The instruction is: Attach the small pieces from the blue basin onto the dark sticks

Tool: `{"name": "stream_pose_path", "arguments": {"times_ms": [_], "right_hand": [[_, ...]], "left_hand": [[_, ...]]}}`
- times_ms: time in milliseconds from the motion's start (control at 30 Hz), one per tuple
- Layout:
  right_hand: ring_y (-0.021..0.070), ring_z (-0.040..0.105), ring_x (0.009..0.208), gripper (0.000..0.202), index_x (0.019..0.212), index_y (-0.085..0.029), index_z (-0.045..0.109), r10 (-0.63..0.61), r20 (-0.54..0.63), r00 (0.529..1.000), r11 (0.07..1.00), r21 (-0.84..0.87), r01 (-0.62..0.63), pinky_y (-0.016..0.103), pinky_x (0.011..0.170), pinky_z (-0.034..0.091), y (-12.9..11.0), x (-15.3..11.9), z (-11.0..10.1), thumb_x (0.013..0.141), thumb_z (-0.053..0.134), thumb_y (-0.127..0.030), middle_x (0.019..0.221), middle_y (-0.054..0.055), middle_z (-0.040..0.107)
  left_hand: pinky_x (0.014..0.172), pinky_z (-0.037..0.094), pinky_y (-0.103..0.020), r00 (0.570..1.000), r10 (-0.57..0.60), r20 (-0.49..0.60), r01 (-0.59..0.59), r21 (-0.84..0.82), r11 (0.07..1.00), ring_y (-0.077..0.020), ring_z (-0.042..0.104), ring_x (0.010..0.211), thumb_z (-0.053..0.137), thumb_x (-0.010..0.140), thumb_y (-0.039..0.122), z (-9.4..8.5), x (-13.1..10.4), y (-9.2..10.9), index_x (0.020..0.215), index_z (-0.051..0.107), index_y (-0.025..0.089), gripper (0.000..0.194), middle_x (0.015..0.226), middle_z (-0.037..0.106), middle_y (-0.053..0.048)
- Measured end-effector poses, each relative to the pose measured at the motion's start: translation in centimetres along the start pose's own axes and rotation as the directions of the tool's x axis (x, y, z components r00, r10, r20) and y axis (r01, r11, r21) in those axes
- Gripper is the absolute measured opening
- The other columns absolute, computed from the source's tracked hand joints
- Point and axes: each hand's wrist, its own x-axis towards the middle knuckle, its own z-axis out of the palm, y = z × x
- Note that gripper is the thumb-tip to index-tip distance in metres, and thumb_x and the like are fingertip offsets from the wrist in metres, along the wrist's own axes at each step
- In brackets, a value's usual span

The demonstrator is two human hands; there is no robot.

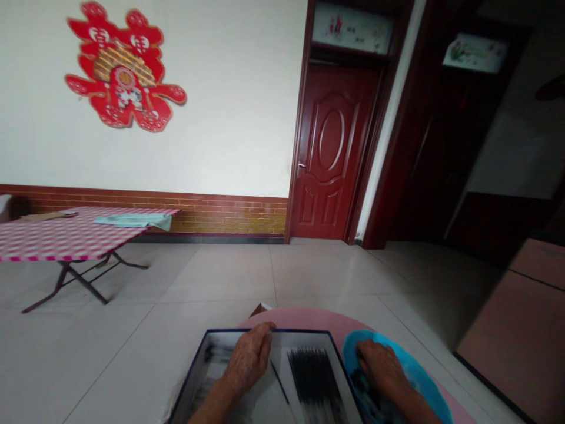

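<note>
My left hand [249, 356] is over the far side of a shallow white box [269, 337] with a dark blue rim. Its fingers are drawn together near that rim; anything in them is too small to make out. Just right of it, a single thin black stick [279, 383] lies slanted in the box. A dense row of thin black sticks with pointed ends [313, 374] fills the box's right part. My right hand [382, 364] reaches into a blue plastic basin [412, 368], fingers curled down over dark items [361, 386]. Its fingertips are partly hidden.
Box and basin stand on a round pink table [309, 318]. A folding table [44, 235] with a checked cover and a pale blue cloth [136, 220] is at the left. A pinkish-brown piece of furniture [516, 335] stands at the right. A red door [331, 147] is beyond.
</note>
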Motion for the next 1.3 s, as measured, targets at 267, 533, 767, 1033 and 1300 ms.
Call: {"name": "stream_pose_path", "arguments": {"times_ms": [267, 533, 767, 1033, 1300], "right_hand": [[0.0266, 0.061, 0.073, 0.021, 0.068, -0.020, 0.061, 0.077, -0.058, 0.995, 0.996, 0.055, -0.073, 0.033, 0.064, 0.034, -0.6, 0.7, 0.2, 0.070, 0.042, -0.011, 0.071, 0.009, 0.067], [0.0219, 0.064, 0.074, 0.020, 0.075, -0.023, 0.061, 0.215, -0.106, 0.971, 0.755, 0.649, -0.097, 0.032, 0.070, 0.046, -4.2, 3.1, -6.6, 0.069, 0.044, -0.030, 0.076, 0.004, 0.070], [0.0205, 0.063, 0.074, 0.027, 0.074, -0.020, 0.064, 0.100, 0.046, 0.994, 0.451, 0.888, -0.086, 0.029, 0.066, 0.048, -13.4, 5.2, -7.7, 0.067, 0.041, -0.030, 0.077, 0.002, 0.070], [0.0224, 0.062, 0.086, 0.030, 0.079, -0.020, 0.065, 0.091, -0.025, 0.996, 0.565, 0.824, -0.031, 0.034, 0.081, 0.046, -13.2, 6.1, -5.4, 0.070, 0.038, -0.030, 0.086, 0.006, 0.070], [0.0173, 0.059, 0.079, 0.022, 0.080, -0.020, 0.065, -0.239, -0.158, 0.958, 0.619, 0.735, 0.276, 0.026, 0.073, 0.044, -17.8, 4.8, -5.2, 0.073, 0.043, -0.018, 0.083, 0.005, 0.065]], "left_hand": [[0.068, 0.049, -0.031, 0.992, -0.124, 0.022, 0.124, -0.020, 0.992, -0.0200, 0.063, 0.073, 0.039, 0.086, 0.022, -0.1, 0.1, 0.7, 0.103, 0.052, 0.018, 0.022, 0.079, 0.065, -0.007], [0.071, 0.046, -0.030, 0.994, -0.103, 0.031, 0.104, -0.034, 0.994, -0.0202, 0.061, 0.079, 0.042, 0.084, 0.020, -0.1, 0.1, 1.0, 0.096, 0.054, 0.021, 0.017, 0.085, 0.065, -0.007], [0.068, 0.046, -0.028, 0.992, -0.113, 0.050, 0.115, -0.039, 0.993, -0.0195, 0.062, 0.076, 0.040, 0.085, 0.022, -0.5, 0.3, 1.3, 0.094, 0.056, 0.021, 0.018, 0.079, 0.065, -0.006], [0.049, 0.044, -0.022, 0.753, -0.553, -0.357, 0.439, -0.354, 0.826, -0.0132, 0.055, 0.051, 0.045, 0.084, 0.043, -5.4, 2.3, -2.3, 0.093, 0.057, 0.018, 0.030, 0.061, 0.059, 0.000], [0.044, 0.041, -0.021, 0.640, -0.655, -0.402, 0.477, -0.460, 0.749, -0.0115, 0.050, 0.045, 0.048, 0.080, 0.052, -6.0, 1.9, -4.5, 0.093, 0.057, 0.016, 0.039, 0.059, 0.057, 0.002]]}}
